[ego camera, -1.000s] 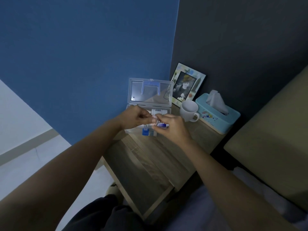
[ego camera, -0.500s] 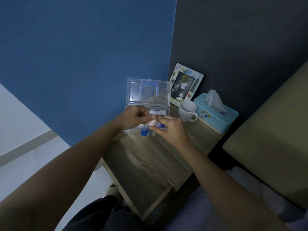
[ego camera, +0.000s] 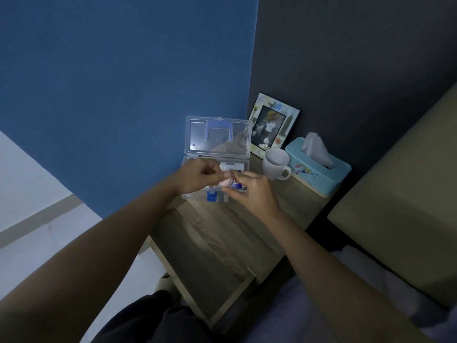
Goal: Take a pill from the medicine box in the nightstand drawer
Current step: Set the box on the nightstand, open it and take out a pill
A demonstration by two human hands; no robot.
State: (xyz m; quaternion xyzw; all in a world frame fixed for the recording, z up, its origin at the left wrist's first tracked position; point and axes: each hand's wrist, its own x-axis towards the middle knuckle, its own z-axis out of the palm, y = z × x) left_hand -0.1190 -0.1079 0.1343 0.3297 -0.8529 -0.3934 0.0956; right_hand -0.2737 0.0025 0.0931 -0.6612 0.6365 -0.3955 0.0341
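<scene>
While the clear medicine box [ego camera: 215, 164] sits open on the wooden desk [ego camera: 222, 238] with its lid upright against the blue wall, both hands meet just above it. The left hand [ego camera: 197, 178] and right hand [ego camera: 254, 191] pinch a small pinkish packet [ego camera: 227, 182] between their fingertips. A white mug [ego camera: 275, 163] stands just right of the box, beside a teal tissue box [ego camera: 319, 167].
</scene>
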